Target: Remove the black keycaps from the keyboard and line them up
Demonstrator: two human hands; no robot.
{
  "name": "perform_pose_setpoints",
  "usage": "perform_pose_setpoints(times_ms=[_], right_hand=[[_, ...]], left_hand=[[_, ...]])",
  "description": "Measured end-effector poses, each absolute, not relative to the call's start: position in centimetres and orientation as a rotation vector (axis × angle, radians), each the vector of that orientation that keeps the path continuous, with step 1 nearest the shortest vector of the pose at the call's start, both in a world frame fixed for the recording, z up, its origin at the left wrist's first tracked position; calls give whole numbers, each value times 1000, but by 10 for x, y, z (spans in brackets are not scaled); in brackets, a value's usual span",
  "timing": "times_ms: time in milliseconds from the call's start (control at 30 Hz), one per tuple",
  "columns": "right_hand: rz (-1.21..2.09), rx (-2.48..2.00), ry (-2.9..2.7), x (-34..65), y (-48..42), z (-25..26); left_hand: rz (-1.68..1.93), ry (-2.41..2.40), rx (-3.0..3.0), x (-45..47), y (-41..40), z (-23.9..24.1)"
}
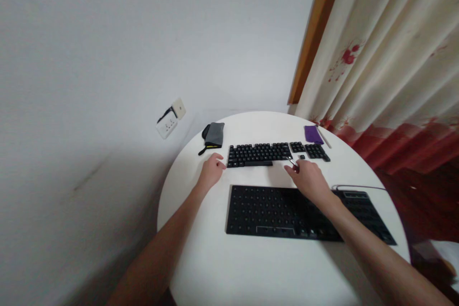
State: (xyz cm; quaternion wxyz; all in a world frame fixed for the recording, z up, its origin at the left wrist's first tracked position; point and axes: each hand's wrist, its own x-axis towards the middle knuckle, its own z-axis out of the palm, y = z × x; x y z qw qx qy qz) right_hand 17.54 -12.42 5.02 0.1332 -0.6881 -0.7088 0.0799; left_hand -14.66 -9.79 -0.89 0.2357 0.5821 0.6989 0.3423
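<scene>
Black keycaps (256, 153) lie on the white round table (201, 267), laid out in keyboard order. At their lower left corner rests my left hand (213, 171), thumb and finger apart with nothing visible between them. My right hand (308, 177) is closed on a slim silver metal tool (293, 162), whose exact kind is too small to make out. Its tip points at the right end of the main keycap block. One small keycap (302, 157) sits apart, just beyond this hand. Nearer to me is a black keyboard base (263, 210) without keycaps, partly covered by my right forearm.
A grey pouch (215, 134) lies at the back left, and a purple cloth (313, 135) beside a thin white stick (324, 136) at the back right. The keyboard's cable (358, 186) runs off the right edge. A wall, socket (167, 125) and curtain (394, 67) border the table.
</scene>
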Motion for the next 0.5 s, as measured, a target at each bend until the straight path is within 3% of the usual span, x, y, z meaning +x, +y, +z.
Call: perform_pose_setpoints(times_ms=[200,500], right_hand=[[241,-1922,-2029,200,-150,51],[560,-1667,-1777,243,-197,63]], left_hand=[[917,1924,1616,-144,-98,-7],[858,1989,1638,-145,-98,-3]])
